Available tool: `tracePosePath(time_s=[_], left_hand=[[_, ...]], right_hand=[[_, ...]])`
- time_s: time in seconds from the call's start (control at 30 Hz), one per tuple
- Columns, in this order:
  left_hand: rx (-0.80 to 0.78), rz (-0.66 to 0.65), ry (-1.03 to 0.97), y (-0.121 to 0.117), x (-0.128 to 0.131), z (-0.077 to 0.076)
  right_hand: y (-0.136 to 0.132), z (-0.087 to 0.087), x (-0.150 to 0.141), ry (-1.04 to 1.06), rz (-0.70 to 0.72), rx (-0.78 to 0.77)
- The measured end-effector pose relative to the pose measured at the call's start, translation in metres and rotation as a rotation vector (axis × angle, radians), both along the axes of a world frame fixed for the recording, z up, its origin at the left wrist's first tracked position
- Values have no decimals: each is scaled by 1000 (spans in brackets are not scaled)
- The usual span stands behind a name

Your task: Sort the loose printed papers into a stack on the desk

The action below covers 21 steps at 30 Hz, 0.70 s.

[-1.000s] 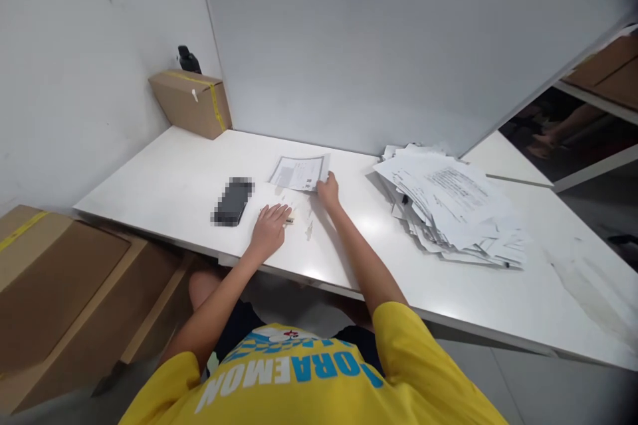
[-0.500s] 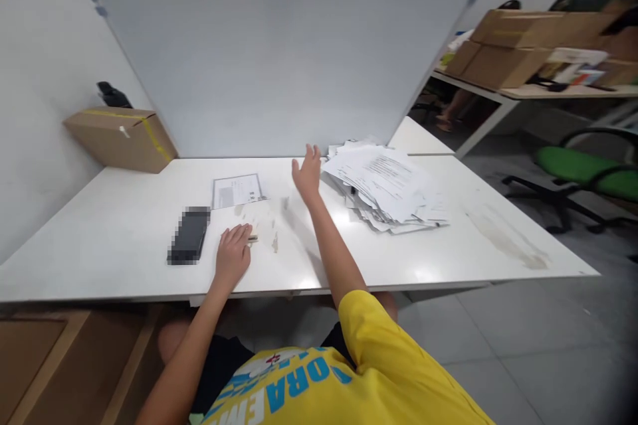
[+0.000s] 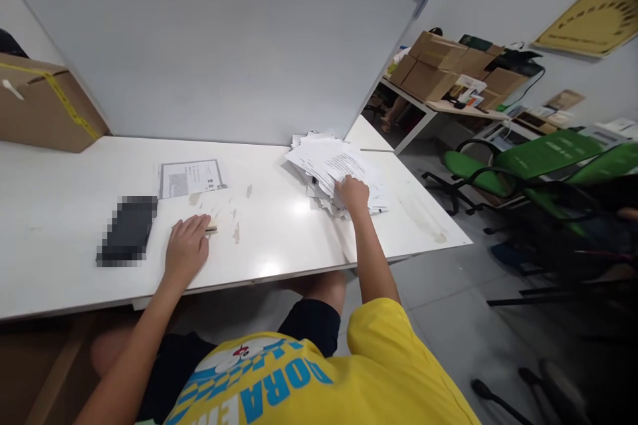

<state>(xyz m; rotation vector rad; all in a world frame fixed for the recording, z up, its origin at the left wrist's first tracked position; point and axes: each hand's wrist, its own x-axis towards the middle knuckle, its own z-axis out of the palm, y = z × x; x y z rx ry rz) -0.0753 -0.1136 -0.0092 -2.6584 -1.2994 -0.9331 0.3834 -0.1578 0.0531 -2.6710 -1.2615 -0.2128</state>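
My left hand [image 3: 187, 246] lies palm down on the white table [image 3: 279, 232], its fingers stretched out close together. A small tan-and-dark stick-like thing [image 3: 212, 230] pokes out by its fingertips; the rest is hidden, so its kind cannot be told. Over an untidy pile of papers [image 3: 319, 153], my right hand [image 3: 355, 194] has its fingers bent down onto the near right part of a printed top sheet [image 3: 343, 165]. The fingers look closed on that sheet, with the thumb side towards the left. A framed-looking printed sheet [image 3: 192, 178] lies flat beyond my left hand.
A blurred-out black object [image 3: 128, 229] lies left of my left hand. Behind the table's surface stands a whiteboard [image 3: 219, 46], with a taped cardboard box [image 3: 44, 106] at its left. Green chairs [image 3: 473, 169] and a desk with boxes [image 3: 433, 66] are to the right.
My right hand has moved right and nearer, from above the bare table beside the pile onto the papers. The view has turned to the right. My left hand stays in its place.
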Motion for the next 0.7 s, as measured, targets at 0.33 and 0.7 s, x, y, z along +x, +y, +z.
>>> tracePosePath(time_s=[0.33,0.7], left_hand=[[-5,-2,-22,-1,3,-1],[-3,8,-46,0,4,1]], right_hand=[[-29,0,-1,-272,58,383],[-43,-13,-15,-112,93,436]])
